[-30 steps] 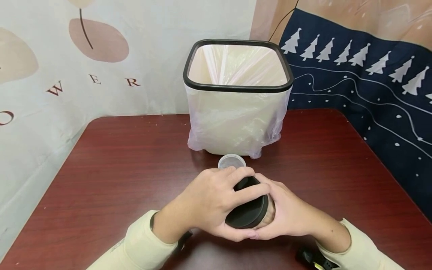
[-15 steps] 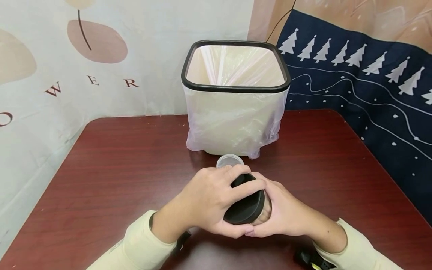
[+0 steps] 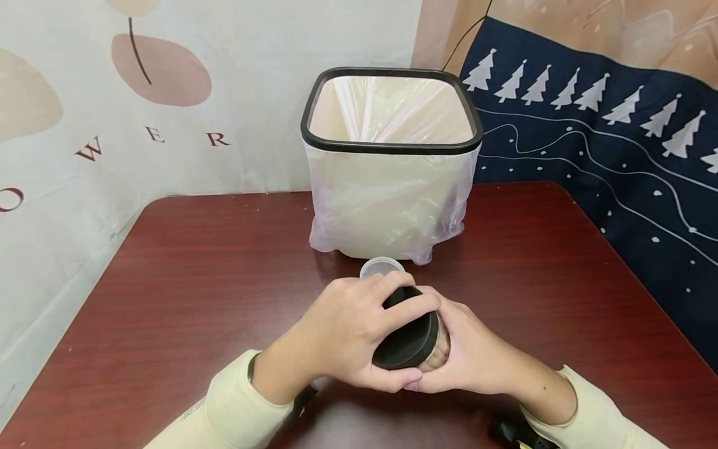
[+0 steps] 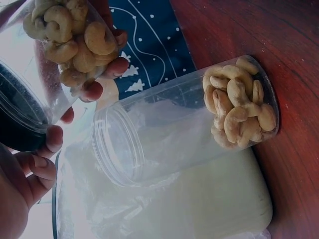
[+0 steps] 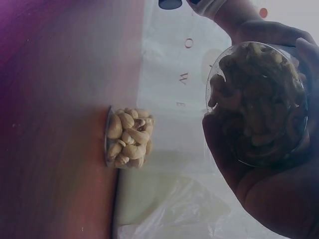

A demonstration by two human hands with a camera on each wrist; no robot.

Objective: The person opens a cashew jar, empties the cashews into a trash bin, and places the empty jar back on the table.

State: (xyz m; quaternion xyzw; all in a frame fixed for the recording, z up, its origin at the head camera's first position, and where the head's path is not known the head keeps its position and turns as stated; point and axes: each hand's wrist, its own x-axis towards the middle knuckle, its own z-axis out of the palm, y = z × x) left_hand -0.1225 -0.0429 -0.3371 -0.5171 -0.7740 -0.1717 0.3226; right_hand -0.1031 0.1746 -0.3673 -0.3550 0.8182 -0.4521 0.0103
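Both hands hold a clear plastic jar with cashews inside and a black lid on top. My left hand lies over the lid, fingers and thumb gripping its rim. The jar's body is wrapped by my right hand, and in the right wrist view its bottom shows, raised above the table. Beyond the hands stands a second clear jar without a lid, upright, with cashews in its lower part; in the head view only its round mouth shows.
A pale bin with a black rim and a thin plastic liner stands at the back of the dark red table, just behind the unlidded jar. Patterned cloths hang behind the table. A black object lies by the right sleeve.
Both hands and the lidded jar have shifted very slightly away from the body, with the grip unchanged. The view itself has moved a little; bin and second jar stay put.
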